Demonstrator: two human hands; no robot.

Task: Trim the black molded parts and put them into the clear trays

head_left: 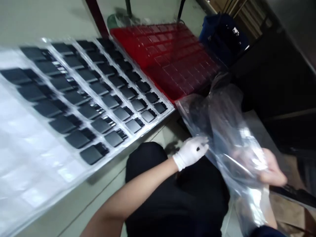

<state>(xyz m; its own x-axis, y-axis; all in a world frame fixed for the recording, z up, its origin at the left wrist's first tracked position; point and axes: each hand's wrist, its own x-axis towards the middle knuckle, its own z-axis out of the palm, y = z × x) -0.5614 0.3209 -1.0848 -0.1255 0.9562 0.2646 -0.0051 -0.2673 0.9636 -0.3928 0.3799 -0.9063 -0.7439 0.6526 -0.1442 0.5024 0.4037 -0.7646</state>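
A large clear plastic bag (224,121) hangs crumpled in front of my body, on the right side of the head view. My right hand (273,169), bare, is closed on the bag, and some of its fingers show blurred through the film. My left hand (190,153) wears a white glove and meets the near edge of the bag with fingers and thumb pinched together. A small dark gap shows between them. Shiny film also covers part of my right forearm.
To the left lies a long white tray (14,158) with rows of black rectangular parts (92,153) in its pockets. Beyond it sits a red compartment tray (158,49) under clear film. A blue bin (222,33) stands at the back right, beside dark furniture (278,65).
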